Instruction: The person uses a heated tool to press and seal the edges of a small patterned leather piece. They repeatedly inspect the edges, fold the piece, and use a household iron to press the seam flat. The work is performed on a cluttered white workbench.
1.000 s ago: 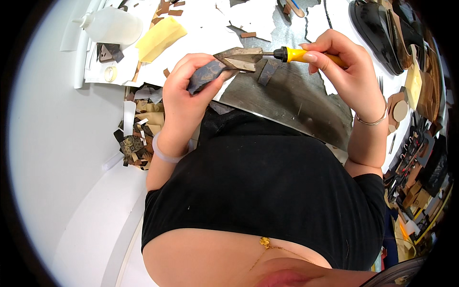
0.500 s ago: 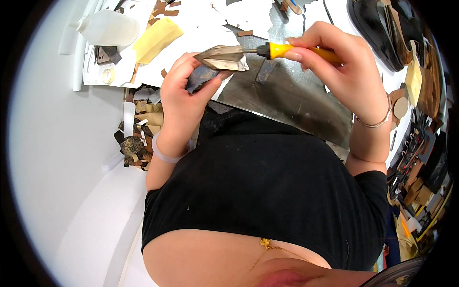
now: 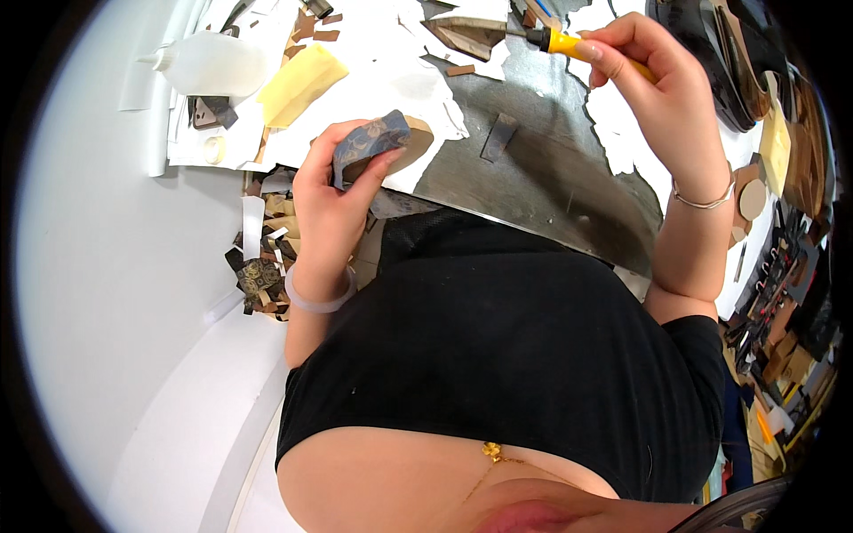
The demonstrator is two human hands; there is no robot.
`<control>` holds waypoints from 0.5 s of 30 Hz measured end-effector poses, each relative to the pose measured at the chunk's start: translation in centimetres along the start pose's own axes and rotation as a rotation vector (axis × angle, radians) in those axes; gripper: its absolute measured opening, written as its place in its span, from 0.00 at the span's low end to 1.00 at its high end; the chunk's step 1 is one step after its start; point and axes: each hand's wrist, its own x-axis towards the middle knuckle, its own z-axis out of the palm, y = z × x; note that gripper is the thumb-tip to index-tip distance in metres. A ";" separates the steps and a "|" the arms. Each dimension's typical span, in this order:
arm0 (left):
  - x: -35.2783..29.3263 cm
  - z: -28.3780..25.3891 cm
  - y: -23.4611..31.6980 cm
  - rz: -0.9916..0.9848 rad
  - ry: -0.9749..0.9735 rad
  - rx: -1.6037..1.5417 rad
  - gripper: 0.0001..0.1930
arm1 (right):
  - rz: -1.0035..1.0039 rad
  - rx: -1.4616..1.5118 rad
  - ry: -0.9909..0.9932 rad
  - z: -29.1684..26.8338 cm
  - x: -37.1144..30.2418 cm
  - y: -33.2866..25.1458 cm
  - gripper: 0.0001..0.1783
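My left hand [image 3: 330, 182] is closed on a small curved piece [image 3: 375, 144] with a blue-grey patterned covering and a flat brown, round-edged part. Its fingers wrap round the far side and the thumb presses on the near side. Between my right hand's [image 3: 666, 93] thumb and fingers is the handle of a yellow-handled tool [image 3: 567, 43]. The tool's pointed, trowel-shaped metal head points left, over the far part of the table and apart from the curved piece. A short dark strip [image 3: 500, 138] lies on the grey metal plate [image 3: 551, 182].
A translucent squeeze bottle [image 3: 213, 67], a yellow pad [image 3: 302, 84] and a tape roll [image 3: 215, 149] stand at the far left. White paper and brown scraps [image 3: 326, 35] cover the back. Black leather goods [image 3: 702, 62] lie far right. A heap of offcuts [image 3: 262, 266] sits below the table's left edge.
The tool has moved from the curved piece in my left hand, away to the far right. My left hand has dropped slightly nearer, and more of the curved piece shows.
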 end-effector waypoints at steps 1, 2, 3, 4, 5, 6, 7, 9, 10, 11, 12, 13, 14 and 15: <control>-0.1 -0.1 -0.2 0.004 0.004 -0.006 0.16 | 0.019 -0.018 -0.015 0.2 -0.2 0.0 0.08; -0.1 -0.2 -0.3 0.007 0.008 -0.013 0.16 | 0.038 -0.037 -0.030 0.4 -0.3 -0.2 0.08; -0.3 -0.3 -0.5 0.008 0.013 -0.017 0.16 | 0.055 -0.028 -0.041 0.7 -0.5 -0.5 0.08; -0.4 -0.3 -0.9 0.017 0.017 -0.060 0.16 | 0.036 0.005 -0.047 1.0 -0.7 -0.7 0.09; -0.5 -0.4 -1.3 0.026 0.021 -0.104 0.16 | 0.017 0.038 -0.053 1.3 -0.9 -0.9 0.10; -0.5 -0.4 -1.6 0.034 0.025 -0.147 0.15 | -0.003 0.071 -0.060 1.6 -1.1 -1.1 0.11; -0.6 -0.5 -1.6 0.035 0.038 -0.154 0.15 | 0.004 0.111 -0.101 1.6 -1.2 -1.3 0.10; -0.8 -0.3 -1.6 0.036 0.063 -0.169 0.15 | -0.020 0.173 -0.104 2.4 -1.5 -1.7 0.10; -0.8 -0.2 -1.3 0.042 0.063 -0.153 0.15 | -0.032 0.204 -0.105 2.6 -1.7 -1.9 0.09; -0.8 -0.2 -1.0 0.049 0.063 -0.137 0.15 | -0.026 0.214 -0.121 2.7 -1.7 -2.1 0.09; -0.9 -0.2 -0.8 0.056 0.063 -0.124 0.14 | -0.031 0.203 -0.123 2.8 -1.8 -2.3 0.09; -0.9 -0.3 -0.8 0.066 0.059 -0.127 0.14 | -0.036 0.192 -0.125 2.8 -1.8 -2.5 0.09; -0.8 -0.3 -0.8 0.076 0.056 -0.130 0.14 | -0.041 0.181 -0.126 2.9 -1.8 -2.7 0.09; -0.9 -0.3 -0.9 0.085 0.053 -0.135 0.15 | -0.048 0.169 -0.122 3.0 -1.9 -2.8 0.09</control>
